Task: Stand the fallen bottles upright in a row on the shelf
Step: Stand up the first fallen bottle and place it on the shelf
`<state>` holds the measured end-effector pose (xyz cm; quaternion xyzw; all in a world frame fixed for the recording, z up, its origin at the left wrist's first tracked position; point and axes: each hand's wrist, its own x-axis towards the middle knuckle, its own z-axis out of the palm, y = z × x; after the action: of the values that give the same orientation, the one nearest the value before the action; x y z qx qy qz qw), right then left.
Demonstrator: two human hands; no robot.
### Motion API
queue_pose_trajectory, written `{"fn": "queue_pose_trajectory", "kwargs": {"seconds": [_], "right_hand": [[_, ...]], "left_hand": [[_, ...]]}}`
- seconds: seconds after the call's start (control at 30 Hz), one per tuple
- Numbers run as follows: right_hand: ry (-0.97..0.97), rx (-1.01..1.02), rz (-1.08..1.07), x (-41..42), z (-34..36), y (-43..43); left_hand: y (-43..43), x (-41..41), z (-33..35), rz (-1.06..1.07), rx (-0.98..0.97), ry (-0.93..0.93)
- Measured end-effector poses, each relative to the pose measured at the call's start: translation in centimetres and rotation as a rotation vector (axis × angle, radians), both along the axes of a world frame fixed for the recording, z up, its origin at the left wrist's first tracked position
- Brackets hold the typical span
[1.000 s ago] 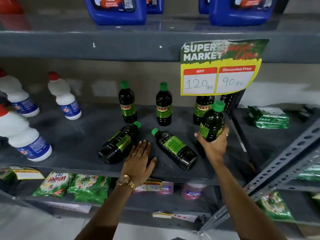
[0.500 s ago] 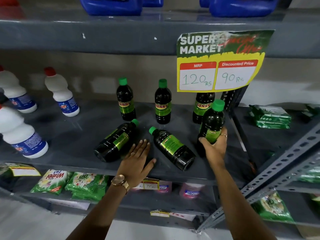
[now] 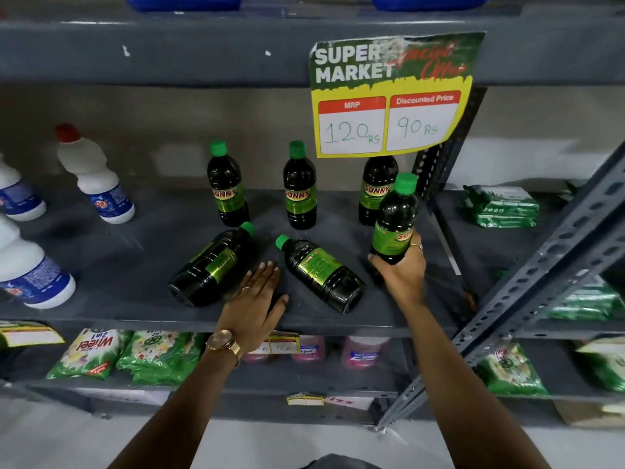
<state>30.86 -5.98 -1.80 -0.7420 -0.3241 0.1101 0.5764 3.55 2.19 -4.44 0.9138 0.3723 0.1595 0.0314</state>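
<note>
Three dark bottles with green caps stand upright at the back of the grey shelf (image 3: 118,252): one at the left (image 3: 227,189), one in the middle (image 3: 299,191), one at the right (image 3: 375,192) half behind the price sign. Two more lie on their sides near the front, the left fallen bottle (image 3: 211,269) and the right fallen bottle (image 3: 321,275), caps pointing back. My right hand (image 3: 402,270) grips a fourth upright bottle (image 3: 394,221) around its base, in front of the right one. My left hand (image 3: 255,304) rests flat, fingers spread, between the fallen bottles.
White bottles with red caps (image 3: 93,177) stand at the shelf's left. A yellow-green price sign (image 3: 389,96) hangs from the shelf above. A slanted metal upright (image 3: 527,299) crosses the right side. Green packets (image 3: 500,206) lie on the neighbouring shelf, detergent pouches (image 3: 91,353) below.
My right hand has kept its hold on the bottle, which stays upright at the right end. My left hand remains flat on the shelf between the fallen bottles. The camera has tilted down slightly.
</note>
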Motion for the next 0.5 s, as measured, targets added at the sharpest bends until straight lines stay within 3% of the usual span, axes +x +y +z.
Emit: {"fn": "queue_pose_trajectory", "kwargs": {"seconds": [0.17, 0.37, 0.5], "right_hand": [[-0.099, -0.117, -0.100, -0.4, 0.6, 1.1], [0.033, -0.035, 0.134, 1.0, 0.0, -0.7], [0.050, -0.073, 0.154, 2.2, -0.1, -0.9]], "left_hand": [[0.1, 0.0, 0.1, 0.006, -0.025, 0.001], [0.0, 0.0, 0.3, 0.013, -0.034, -0.003], [-0.1, 0.0, 0.3, 0.007, -0.042, 0.000]]}}
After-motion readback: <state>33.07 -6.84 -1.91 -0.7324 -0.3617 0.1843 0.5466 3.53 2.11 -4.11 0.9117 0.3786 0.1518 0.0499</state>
